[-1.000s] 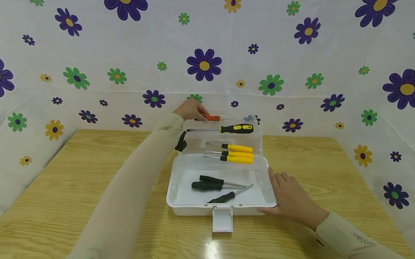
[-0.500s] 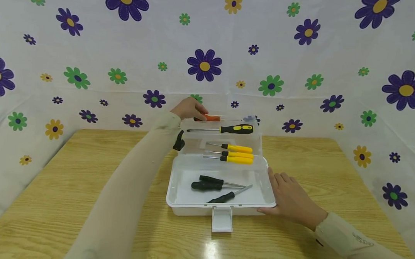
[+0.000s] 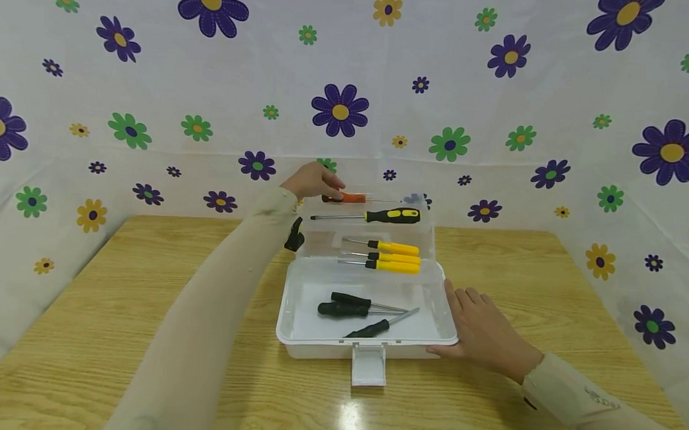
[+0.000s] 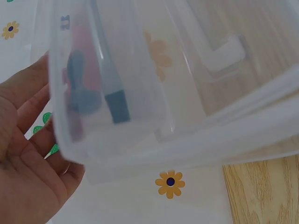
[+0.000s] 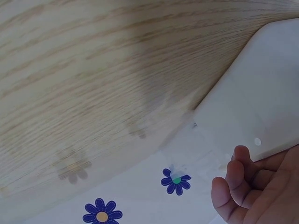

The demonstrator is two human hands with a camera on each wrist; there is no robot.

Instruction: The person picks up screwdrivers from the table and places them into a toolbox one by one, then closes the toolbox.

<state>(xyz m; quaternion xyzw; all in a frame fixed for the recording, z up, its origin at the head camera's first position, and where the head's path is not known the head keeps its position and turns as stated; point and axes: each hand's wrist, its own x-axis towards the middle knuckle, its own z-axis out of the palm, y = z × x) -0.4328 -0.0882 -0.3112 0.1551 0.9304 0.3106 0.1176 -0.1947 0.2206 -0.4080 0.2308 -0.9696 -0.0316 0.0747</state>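
Note:
A white toolbox (image 3: 425, 352) stands open on the table, its clear raised lid section (image 3: 320, 246) behind it. My left hand (image 3: 311, 180) is at the far left rim, its fingertips over the handle of an orange screwdriver (image 3: 353, 198); whether they pinch it I cannot tell. In the left wrist view, curled fingers (image 4: 39, 140) lie beside the clear plastic wall (image 4: 140, 140). My right hand (image 3: 481, 323) holds the toolbox's front right corner, thumb along the front. A black-and-yellow screwdriver (image 3: 393, 215) and several yellow screwdrivers (image 3: 397, 249) lie in the raised section.
Black-handled screwdrivers (image 3: 343, 310) lie loose in the white base. The front latch (image 3: 368, 367) hangs down toward the wooden table (image 3: 174, 284). A white cloth with printed flowers (image 3: 339, 61) rises behind and along both sides.
My left hand and forearm have shifted slightly left, and the fingers spread a little over the orange handle. The toolbox, the screwdrivers and my right hand stay in place.

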